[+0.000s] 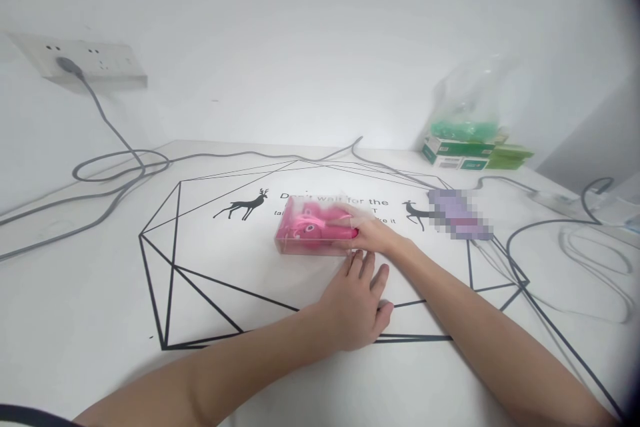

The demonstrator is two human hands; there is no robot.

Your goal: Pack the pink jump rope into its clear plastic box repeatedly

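Here's the white worktop [60,313], and between its far corners, well out from the far edge, lies the clear box [313,248], long axis running side to side. It's just beyond the left hand [353,307], fingers spread, nothing held. The right hand [373,235] is nearer, right at the box's right end, fingers reaching in; whether they're clamped on the pink thing [310,225] inside, I can't tell.

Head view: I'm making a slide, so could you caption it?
Right hand at one end of a clear box with pink contents, left hand close beside it.
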